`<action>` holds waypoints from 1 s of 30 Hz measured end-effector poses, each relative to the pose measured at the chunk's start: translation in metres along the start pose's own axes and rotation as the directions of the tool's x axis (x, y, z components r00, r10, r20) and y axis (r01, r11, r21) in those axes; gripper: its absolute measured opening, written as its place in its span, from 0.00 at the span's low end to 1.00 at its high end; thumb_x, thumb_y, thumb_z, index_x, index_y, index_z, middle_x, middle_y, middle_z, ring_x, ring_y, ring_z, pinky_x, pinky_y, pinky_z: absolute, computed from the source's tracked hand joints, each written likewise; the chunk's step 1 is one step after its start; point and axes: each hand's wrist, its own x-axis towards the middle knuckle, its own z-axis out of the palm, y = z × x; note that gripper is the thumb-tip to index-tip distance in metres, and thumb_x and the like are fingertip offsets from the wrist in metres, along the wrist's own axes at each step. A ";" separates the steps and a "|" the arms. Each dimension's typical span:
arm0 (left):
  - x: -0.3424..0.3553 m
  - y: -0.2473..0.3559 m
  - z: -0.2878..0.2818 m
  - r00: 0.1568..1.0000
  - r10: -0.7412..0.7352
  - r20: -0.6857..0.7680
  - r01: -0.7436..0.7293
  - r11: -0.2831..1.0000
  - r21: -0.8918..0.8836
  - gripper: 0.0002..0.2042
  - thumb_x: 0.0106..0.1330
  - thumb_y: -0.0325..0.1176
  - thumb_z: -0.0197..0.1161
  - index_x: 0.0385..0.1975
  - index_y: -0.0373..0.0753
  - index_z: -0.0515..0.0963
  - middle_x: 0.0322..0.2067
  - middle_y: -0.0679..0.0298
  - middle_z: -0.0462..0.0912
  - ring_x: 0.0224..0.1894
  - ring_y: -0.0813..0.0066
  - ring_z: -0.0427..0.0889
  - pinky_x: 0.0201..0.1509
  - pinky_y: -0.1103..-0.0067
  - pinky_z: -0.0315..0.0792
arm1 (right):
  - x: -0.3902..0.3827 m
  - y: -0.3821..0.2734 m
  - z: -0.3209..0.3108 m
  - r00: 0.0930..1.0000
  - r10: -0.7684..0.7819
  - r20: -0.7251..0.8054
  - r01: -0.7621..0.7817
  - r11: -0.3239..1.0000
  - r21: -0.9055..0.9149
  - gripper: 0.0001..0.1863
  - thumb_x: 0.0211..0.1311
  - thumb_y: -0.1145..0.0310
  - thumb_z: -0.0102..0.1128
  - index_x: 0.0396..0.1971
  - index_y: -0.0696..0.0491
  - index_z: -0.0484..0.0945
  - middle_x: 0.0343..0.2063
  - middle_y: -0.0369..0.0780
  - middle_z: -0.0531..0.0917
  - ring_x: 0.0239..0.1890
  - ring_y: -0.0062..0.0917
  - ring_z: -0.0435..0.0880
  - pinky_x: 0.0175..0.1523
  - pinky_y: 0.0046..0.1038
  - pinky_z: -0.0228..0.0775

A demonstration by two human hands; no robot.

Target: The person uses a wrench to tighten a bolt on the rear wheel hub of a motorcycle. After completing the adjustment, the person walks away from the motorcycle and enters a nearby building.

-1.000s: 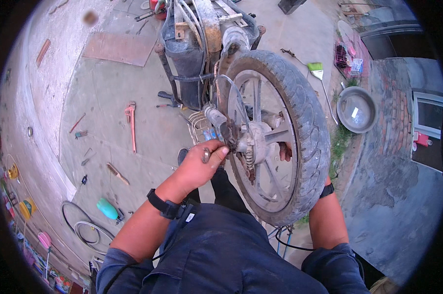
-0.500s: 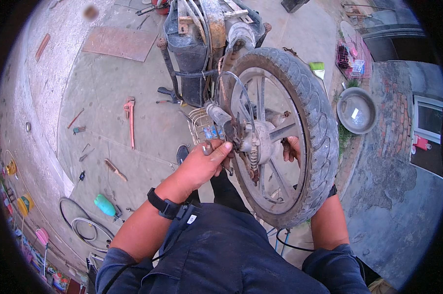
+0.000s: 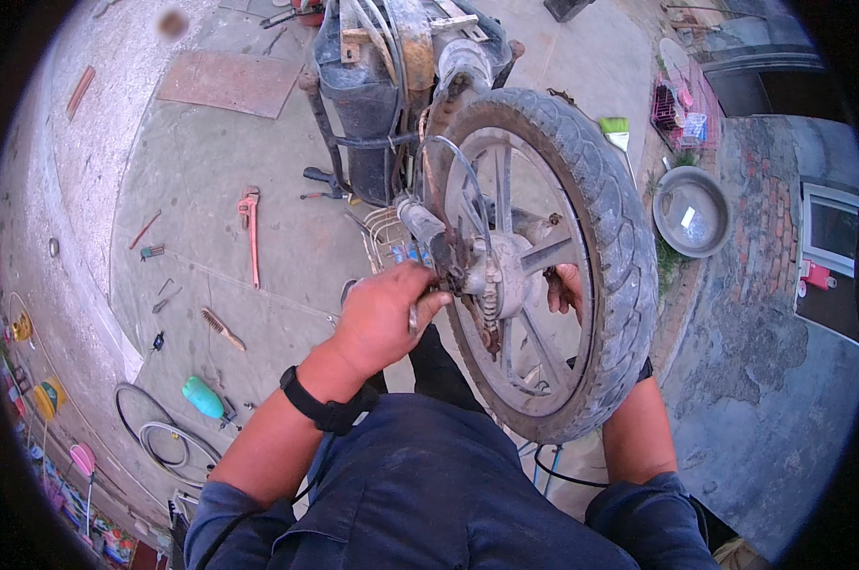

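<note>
My left hand [image 3: 391, 309] is closed on a small metal tool [image 3: 413, 319], perhaps a wrench, at the rusty axle fitting [image 3: 453, 277] beside the wheel hub [image 3: 505, 285]. The fingers of my right hand [image 3: 562, 285] show through the spokes on the far side of the hub, curled at a dark part I cannot make out; the tire hides the rest of it. The grimy spoked wheel [image 3: 614, 266] is attached to a dismantled motorbike [image 3: 358, 104], with a cable looping over the hub and a spring-covered rod below it.
On the concrete lie a red pipe wrench [image 3: 254, 237], a wire brush [image 3: 222, 328], a green bottle [image 3: 203, 397], coiled hoses [image 3: 159, 446] and a rusty metal sheet [image 3: 225, 81]. At right are a green brush [image 3: 615, 131], a gray basin [image 3: 690, 190], a pink crate [image 3: 686, 104] and a brick wall.
My left hand has turned, its back now more upward and the tool lower in its grip. The wheel sits slightly further right in view, and my right fingers show more between the spokes.
</note>
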 end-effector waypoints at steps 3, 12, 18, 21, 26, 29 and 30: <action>0.002 0.007 -0.001 0.681 -0.528 0.508 0.732 0.469 -0.494 0.14 0.69 0.43 0.58 0.32 0.36 0.76 0.22 0.62 0.78 0.27 0.69 0.78 0.32 0.71 0.72 | 0.004 0.003 0.002 1.000 0.006 0.007 -0.006 1.000 0.005 0.14 0.68 0.69 0.54 0.51 0.56 0.75 0.40 0.35 0.81 0.40 0.20 0.79 0.45 0.26 0.75; 0.001 -0.002 0.005 0.987 -0.118 0.107 0.140 0.963 -0.231 0.12 0.67 0.39 0.59 0.32 0.35 0.77 0.26 0.58 0.80 0.29 0.59 0.80 0.33 0.68 0.72 | -0.003 0.002 0.004 1.000 0.006 -0.024 -0.005 1.000 0.022 0.15 0.68 0.70 0.54 0.52 0.56 0.74 0.40 0.35 0.81 0.40 0.20 0.80 0.45 0.26 0.75; 0.003 -0.008 -0.001 0.987 0.149 0.054 -0.155 0.976 0.153 0.10 0.66 0.36 0.60 0.34 0.35 0.76 0.28 0.57 0.78 0.30 0.65 0.79 0.34 0.71 0.73 | 0.001 0.003 0.002 1.000 0.019 -0.016 -0.019 1.000 0.025 0.16 0.68 0.70 0.54 0.53 0.56 0.74 0.41 0.35 0.81 0.40 0.21 0.80 0.46 0.26 0.76; -0.004 -0.005 0.004 0.960 -0.239 0.146 0.272 0.919 -0.286 0.15 0.70 0.42 0.57 0.31 0.35 0.76 0.25 0.61 0.78 0.26 0.73 0.76 0.29 0.74 0.71 | 0.000 0.003 0.001 1.000 0.023 -0.020 -0.023 0.999 0.029 0.16 0.68 0.70 0.54 0.53 0.56 0.74 0.41 0.35 0.81 0.40 0.21 0.80 0.46 0.26 0.76; 0.002 0.008 0.000 0.682 -0.454 0.573 0.728 0.347 -0.591 0.20 0.74 0.47 0.50 0.31 0.36 0.77 0.24 0.66 0.77 0.22 0.83 0.70 0.26 0.84 0.64 | 0.000 0.003 0.000 0.999 0.027 -0.017 -0.026 0.999 0.046 0.16 0.67 0.70 0.54 0.54 0.56 0.74 0.42 0.35 0.81 0.40 0.21 0.80 0.46 0.26 0.76; 0.005 0.009 -0.002 0.721 -0.444 0.533 0.693 0.454 -0.560 0.19 0.73 0.46 0.52 0.31 0.36 0.76 0.23 0.66 0.76 0.23 0.82 0.70 0.27 0.83 0.65 | -0.001 0.005 0.000 0.999 0.030 -0.016 -0.030 0.998 0.055 0.17 0.67 0.70 0.54 0.54 0.56 0.74 0.42 0.36 0.81 0.41 0.21 0.80 0.46 0.26 0.76; 0.006 0.009 -0.003 0.737 -0.436 0.516 0.675 0.503 -0.540 0.18 0.73 0.46 0.53 0.31 0.35 0.76 0.23 0.66 0.76 0.24 0.81 0.71 0.27 0.81 0.66 | 0.000 0.005 0.000 0.999 0.032 -0.017 -0.031 0.998 0.059 0.17 0.67 0.70 0.54 0.54 0.56 0.74 0.42 0.36 0.81 0.41 0.21 0.81 0.46 0.26 0.76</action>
